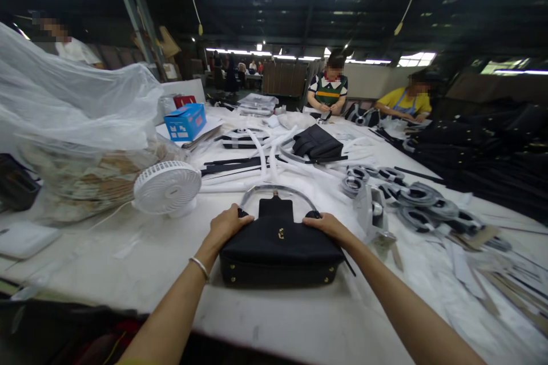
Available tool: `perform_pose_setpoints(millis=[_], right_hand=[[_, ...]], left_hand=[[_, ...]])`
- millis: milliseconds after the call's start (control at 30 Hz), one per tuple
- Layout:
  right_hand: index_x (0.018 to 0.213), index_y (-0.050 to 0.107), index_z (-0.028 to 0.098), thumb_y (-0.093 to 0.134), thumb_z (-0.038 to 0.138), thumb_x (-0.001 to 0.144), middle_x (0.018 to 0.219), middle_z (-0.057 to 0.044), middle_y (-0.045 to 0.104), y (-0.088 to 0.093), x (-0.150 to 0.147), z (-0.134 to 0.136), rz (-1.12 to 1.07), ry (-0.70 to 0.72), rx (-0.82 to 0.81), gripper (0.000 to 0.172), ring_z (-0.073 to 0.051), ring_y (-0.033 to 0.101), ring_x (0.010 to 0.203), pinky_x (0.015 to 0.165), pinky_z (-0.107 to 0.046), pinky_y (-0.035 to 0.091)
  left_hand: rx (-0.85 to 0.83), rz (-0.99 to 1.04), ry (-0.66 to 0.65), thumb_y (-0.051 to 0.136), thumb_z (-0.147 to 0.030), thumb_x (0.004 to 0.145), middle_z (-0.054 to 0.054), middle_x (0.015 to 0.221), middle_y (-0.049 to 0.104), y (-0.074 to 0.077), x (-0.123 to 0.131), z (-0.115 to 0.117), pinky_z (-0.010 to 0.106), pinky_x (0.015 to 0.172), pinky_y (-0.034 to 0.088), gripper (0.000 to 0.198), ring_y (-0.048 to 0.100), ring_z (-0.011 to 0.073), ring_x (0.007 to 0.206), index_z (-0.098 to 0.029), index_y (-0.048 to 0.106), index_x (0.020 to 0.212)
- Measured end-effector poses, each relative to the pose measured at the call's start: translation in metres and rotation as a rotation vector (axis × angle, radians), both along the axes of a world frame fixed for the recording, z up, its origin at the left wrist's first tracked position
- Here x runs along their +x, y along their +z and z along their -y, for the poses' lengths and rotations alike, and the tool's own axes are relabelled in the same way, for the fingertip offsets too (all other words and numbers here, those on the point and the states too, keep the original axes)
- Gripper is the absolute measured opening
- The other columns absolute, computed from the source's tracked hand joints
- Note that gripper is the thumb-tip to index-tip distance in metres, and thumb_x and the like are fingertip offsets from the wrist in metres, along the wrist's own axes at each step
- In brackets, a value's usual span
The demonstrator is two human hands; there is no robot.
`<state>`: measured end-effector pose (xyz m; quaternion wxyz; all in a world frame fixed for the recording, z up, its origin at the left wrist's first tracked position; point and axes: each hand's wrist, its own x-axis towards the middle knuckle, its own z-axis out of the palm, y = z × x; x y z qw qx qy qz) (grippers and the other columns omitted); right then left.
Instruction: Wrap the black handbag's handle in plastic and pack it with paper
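A black handbag (pixel 278 242) lies on the white table in front of me, its base with gold studs facing me. A gold clasp sits on its front, and a flap (pixel 275 210) extends away beyond it. Its arched handle (pixel 278 187) looks wrapped in clear or grey film. My left hand (pixel 229 225) is closed on the bag's far left corner, by the handle's end. At the far right corner my right hand (pixel 329 226) grips the bag likewise. The fingertips of both hands are partly hidden behind the bag's edge.
A white fan (pixel 167 187) stands left, before a large plastic bag (pixel 85 177) of scraps. Beyond are a blue box (pixel 185 122) and another black bag (pixel 319 144). Rolled grey-wrapped straps (pixel 422 197) and a tape dispenser (pixel 370 211) lie right. Two people work across the table.
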<state>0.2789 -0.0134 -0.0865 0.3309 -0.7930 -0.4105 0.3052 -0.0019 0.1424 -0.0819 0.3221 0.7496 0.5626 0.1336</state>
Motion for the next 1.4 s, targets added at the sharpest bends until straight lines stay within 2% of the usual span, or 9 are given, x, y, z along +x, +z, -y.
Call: perform_pose_setpoints(millis=[133, 267, 400, 533, 633, 800, 1067, 1300, 1400], right_hand=[[0.122, 0.061, 0.015, 0.08, 0.035, 0.063, 0.125, -0.018, 0.063, 0.036, -0.012, 0.003, 0.274, 0.003, 0.105, 0.065, -0.038, 0.053, 0.123, 0.102, -0.054, 0.04], [0.133, 0.055, 0.026, 0.062, 0.037, 0.087, 0.134, -0.008, 0.06, 0.063, -0.055, 0.025, 0.477, 0.383, 0.314, 0.049, -0.025, 0.053, 0.125, 0.107, -0.043, 0.039], [0.136, 0.054, 0.021, 0.076, 0.044, 0.076, 0.136, -0.013, 0.059, 0.037, -0.089, 0.055, 0.657, 0.734, 0.199, 0.068, -0.032, 0.054, 0.125, 0.109, -0.048, 0.038], [0.148, 0.037, 0.02, 0.081, 0.034, 0.072, 0.147, -0.015, 0.047, 0.007, -0.091, 0.075, 0.775, 0.866, 0.156, 0.089, -0.034, 0.045, 0.134, 0.113, -0.051, 0.032], [0.146, 0.041, 0.022, 0.074, 0.027, 0.079, 0.144, -0.014, 0.051, 0.018, -0.079, 0.07, 0.794, 0.9, 0.164, 0.075, -0.031, 0.051, 0.13, 0.11, -0.047, 0.037], [0.143, 0.045, 0.028, 0.077, 0.032, 0.072, 0.136, -0.011, 0.059, 0.04, -0.047, 0.048, 0.743, 1.045, 0.193, 0.078, -0.033, 0.053, 0.126, 0.114, -0.061, 0.022], [0.138, 0.053, 0.026, 0.033, 0.004, 0.091, 0.129, -0.006, 0.065, -0.045, -0.054, 0.079, 0.76, 0.63, 0.594, 0.055, -0.022, 0.056, 0.126, 0.109, -0.05, 0.042], [0.104, 0.067, 0.019, 0.075, 0.046, 0.076, 0.103, -0.011, 0.072, 0.025, -0.066, 0.05, 0.764, 0.859, 0.145, 0.041, -0.028, 0.068, 0.094, 0.083, -0.04, 0.054], [0.099, 0.062, 0.018, 0.07, 0.04, 0.082, 0.096, -0.009, 0.071, 0.041, -0.079, 0.031, 0.828, 0.989, 0.083, 0.029, -0.025, 0.067, 0.086, 0.073, -0.034, 0.052]], left_hand=[[0.172, 0.012, -0.161, 0.066, -0.036, 0.079, 0.015, 0.144, 0.05, 0.031, -0.006, 0.027, 0.048, 0.111, 0.03, 0.062, 0.043, 0.0341, 0.135, -0.02, 0.049, 0.136], [0.287, 0.062, -0.683, 0.062, -0.04, 0.087, 0.007, 0.143, 0.053, 0.046, -0.006, 0.076, 0.044, 0.112, 0.035, 0.054, 0.049, 0.0273, 0.132, -0.029, 0.05, 0.139], [0.297, -0.152, -0.759, 0.076, -0.036, 0.077, 0.015, 0.134, 0.06, 0.032, -0.007, 0.114, 0.049, 0.104, 0.045, 0.063, 0.059, 0.0343, 0.12, -0.02, 0.056, 0.134], [0.34, -0.263, -0.873, 0.078, -0.025, 0.075, 0.015, 0.147, 0.046, 0.02, -0.015, 0.121, 0.053, 0.112, 0.035, 0.077, 0.046, 0.0334, 0.134, -0.02, 0.044, 0.144], [0.373, -0.363, -0.825, 0.076, -0.019, 0.073, 0.015, 0.148, 0.044, 0.021, -0.018, 0.111, 0.058, 0.113, 0.032, 0.081, 0.042, 0.0345, 0.136, -0.02, 0.041, 0.146], [0.396, -0.501, -0.719, 0.061, -0.006, 0.078, 0.014, 0.142, 0.053, 0.011, -0.017, 0.099, 0.048, 0.098, 0.051, 0.069, 0.055, 0.0325, 0.126, -0.024, 0.046, 0.143], [0.832, -0.405, -0.566, 0.037, 0.005, 0.082, 0.008, 0.144, 0.052, -0.051, -0.035, 0.128, 0.052, 0.104, 0.044, 0.077, 0.054, 0.0311, 0.128, -0.034, 0.038, 0.148], [0.512, -0.353, -0.646, 0.062, -0.019, 0.081, 0.019, 0.138, 0.055, -0.004, 0.001, 0.129, 0.053, 0.103, 0.044, 0.056, 0.055, 0.0356, 0.124, -0.012, 0.054, 0.135], [0.436, -0.422, -0.663, 0.052, -0.008, 0.083, 0.021, 0.124, 0.065, 0.005, 0.021, 0.135, 0.046, 0.092, 0.053, 0.042, 0.064, 0.0328, 0.111, -0.007, 0.061, 0.124]])
